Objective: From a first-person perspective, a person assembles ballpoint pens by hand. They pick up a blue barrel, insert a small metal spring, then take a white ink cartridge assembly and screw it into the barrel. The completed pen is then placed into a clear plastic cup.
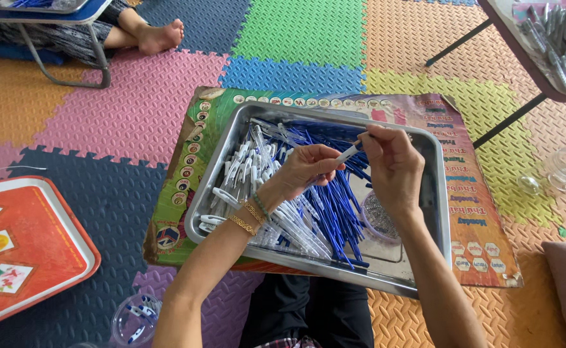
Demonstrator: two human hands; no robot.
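Hands at work over a metal tray (pixel 437 212) of pen parts, seen from the head camera. Left hand (pixel 305 169), wearing gold bangles at the wrist, has its fingers curled together and pinches one end of a white pen barrel (pixel 347 153). Right hand (pixel 392 161) meets it from 3 o'clock, thumb and forefinger pressed on the blue tip of the same barrel. Barrel is held tilted above the tray's centre, clear of the heap below.

Inside the tray, white pen barrels with clips (pixel 244 174) lie heaped toward 9 o'clock, and blue refill tubes (pixel 334 212) lie in a loose bundle from the centre toward 6 o'clock. Small round clear cup (pixel 378 222) of tiny metal pieces stands in the tray at about 4 o'clock, partly hidden behind the right forearm; what the pieces are cannot be told.

Tray rests on a printed folding board (pixel 476 212) set over coloured foam floor tiles (pixel 135 109). Red tray (pixel 38 258) lies at 8 o'clock. Clear tub (pixel 135 319) holding a few pens sits at 7 o'clock. Another person's bare foot (pixel 160 35) shows at 11 o'clock, well apart. Low table (pixel 540 71) with grey pieces stands at 1 o'clock.
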